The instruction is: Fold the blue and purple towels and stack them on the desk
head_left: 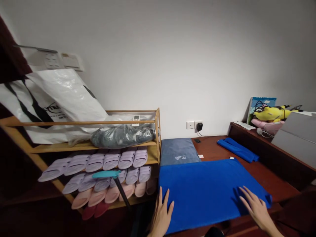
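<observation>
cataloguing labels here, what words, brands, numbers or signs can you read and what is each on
"HAPPY LIFE": on the grey-blue rectangular fabric piece.
"LYTE", partly hidden: on the white plastic bag with black straps; smaller print below is unreadable.
Too small or blurred to read: the small white rectangular device, the small white tag on the bright blue rectangular cloth, the white label beside the grey-blue piece.

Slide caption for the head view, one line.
Left hand and right hand at a blue cloth spread on a table, slipper rack alongside.
</observation>
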Tool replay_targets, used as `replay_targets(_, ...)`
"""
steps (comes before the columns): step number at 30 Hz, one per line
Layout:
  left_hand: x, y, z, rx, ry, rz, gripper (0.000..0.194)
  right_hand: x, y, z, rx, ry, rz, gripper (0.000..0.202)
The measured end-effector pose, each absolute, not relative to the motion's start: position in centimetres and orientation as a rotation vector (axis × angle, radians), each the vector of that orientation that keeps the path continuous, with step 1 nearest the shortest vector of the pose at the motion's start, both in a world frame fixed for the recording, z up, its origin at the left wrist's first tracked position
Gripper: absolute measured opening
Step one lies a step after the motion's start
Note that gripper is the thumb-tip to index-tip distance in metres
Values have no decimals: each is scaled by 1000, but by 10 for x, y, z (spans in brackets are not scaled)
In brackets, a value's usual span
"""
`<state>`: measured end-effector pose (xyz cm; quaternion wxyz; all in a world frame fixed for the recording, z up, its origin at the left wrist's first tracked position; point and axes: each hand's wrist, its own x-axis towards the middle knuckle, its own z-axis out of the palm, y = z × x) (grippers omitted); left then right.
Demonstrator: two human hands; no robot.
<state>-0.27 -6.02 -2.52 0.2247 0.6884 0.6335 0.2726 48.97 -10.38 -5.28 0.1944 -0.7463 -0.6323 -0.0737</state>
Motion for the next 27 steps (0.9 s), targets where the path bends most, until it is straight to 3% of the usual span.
replay_targets(3, -3, -60, -27, 1908, 1761, 700, 55, 451, -90, -57, -1993, -1839, -23, 52)
replay_targets(9, -2, -59, -32, 1928, 1780, 715, 54, 433, -89, -73, -2032, -1703, -25, 53)
replay_targets(21, -10, -58, -44, 1714, 1661, 1061, 48, 441, -89, -82, -2001, -1754, 20, 54)
replay_targets(27, -19, -65, -34, 1743, 1708, 1148, 47, 411, -99, -56, -1995, -1316, -1, 64)
